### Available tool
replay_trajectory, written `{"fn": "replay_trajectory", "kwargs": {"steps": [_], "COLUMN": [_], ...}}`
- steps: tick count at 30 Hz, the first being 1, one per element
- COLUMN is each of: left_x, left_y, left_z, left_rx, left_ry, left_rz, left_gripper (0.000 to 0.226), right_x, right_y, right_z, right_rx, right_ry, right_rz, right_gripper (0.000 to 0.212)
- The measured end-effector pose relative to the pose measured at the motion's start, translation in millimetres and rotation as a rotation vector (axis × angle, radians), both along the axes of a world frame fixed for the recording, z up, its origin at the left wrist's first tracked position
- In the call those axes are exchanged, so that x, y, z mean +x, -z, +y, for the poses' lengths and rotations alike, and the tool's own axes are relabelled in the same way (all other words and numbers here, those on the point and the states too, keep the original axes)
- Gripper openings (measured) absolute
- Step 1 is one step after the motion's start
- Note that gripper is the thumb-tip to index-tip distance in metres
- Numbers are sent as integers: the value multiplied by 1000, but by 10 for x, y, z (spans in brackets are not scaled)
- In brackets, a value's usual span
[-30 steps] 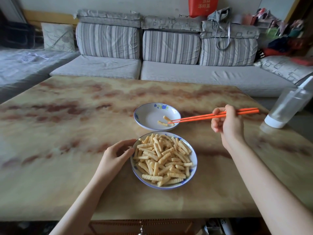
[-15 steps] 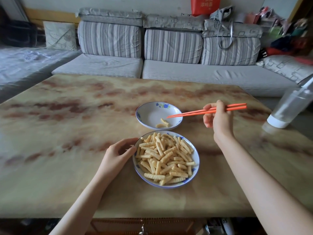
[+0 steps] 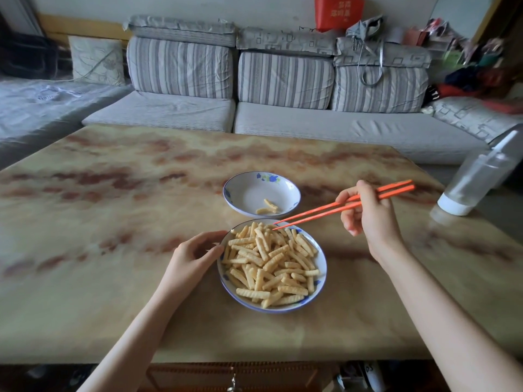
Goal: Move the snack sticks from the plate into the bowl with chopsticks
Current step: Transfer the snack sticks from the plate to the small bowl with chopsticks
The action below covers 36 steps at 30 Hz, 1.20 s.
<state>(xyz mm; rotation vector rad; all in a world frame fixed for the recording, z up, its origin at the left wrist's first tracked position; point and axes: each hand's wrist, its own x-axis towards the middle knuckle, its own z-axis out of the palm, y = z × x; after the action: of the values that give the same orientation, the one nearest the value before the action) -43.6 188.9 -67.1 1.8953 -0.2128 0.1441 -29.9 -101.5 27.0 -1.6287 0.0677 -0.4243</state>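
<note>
Head view: the snack sticks (image 3: pixel 271 264) were seen heaped on the plate (image 3: pixel 322 274) at the near middle of the table (image 3: pixel 113 278), almost the whole lot not yet moved. Only two sticks (image 3: pixel 267 207) lay in the bowl (image 3: pixel 249 190), which stood just beyond the plate and a little apart from it. The orange chopsticks (image 3: pixel 325 209) were slanted down from the right, their tips nearly closed over the far edge of the heap, and nothing could be seen caught between them. They were gripped near their upper ends by the right hand (image 3: pixel 368 216), with fingers curled round both. The plate's left rim was cupped and steadied by the left hand (image 3: pixel 195 256), thumb and fingers bent round it. The step in hand was judged to be the reach for another stick. Next, the tips would need to be parted, set across a single loose stick at the top of the heap, then closed firmly enough for the short lift to the bowl. A clear bottle (image 3: pixel 478 176) stood at the table's right edge, and a striped sofa (image 3: pixel 283 117) lay behind.
</note>
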Motion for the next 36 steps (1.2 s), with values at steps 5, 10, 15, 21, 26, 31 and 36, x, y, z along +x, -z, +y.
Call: {"fn": "replay_trajectory", "kwargs": {"steps": [5,10,15,21,26,31,36], "left_x": [1,6,13,9,13,10,19], "left_y": [4,-5,4,3,4,0,2], "left_z": [1,6,5,-6,-8,-6,1], "left_rx": [8,-5,-5,-31,-33,-23,-12], "left_ry": [1,-2,0,9,-2,-6,0], "left_rz": [-8,-1,-8,-12,-4,-6,-21], "left_gripper": [33,41,35,48,33,33,32], "right_x": [52,39,60,245,448,559,423], "right_y": [147,188,70,-74,-89,12,22], "right_z": [47,21,-49,28,231,313,244], "right_rx": [6,42,153,237,202,147,141], "right_ry": [14,77,125,156,192,169,135], "right_rz": [23,-1,-30,-79,-81,-46,-45], "right_gripper": [48,45,42,41,42,43,44]}}
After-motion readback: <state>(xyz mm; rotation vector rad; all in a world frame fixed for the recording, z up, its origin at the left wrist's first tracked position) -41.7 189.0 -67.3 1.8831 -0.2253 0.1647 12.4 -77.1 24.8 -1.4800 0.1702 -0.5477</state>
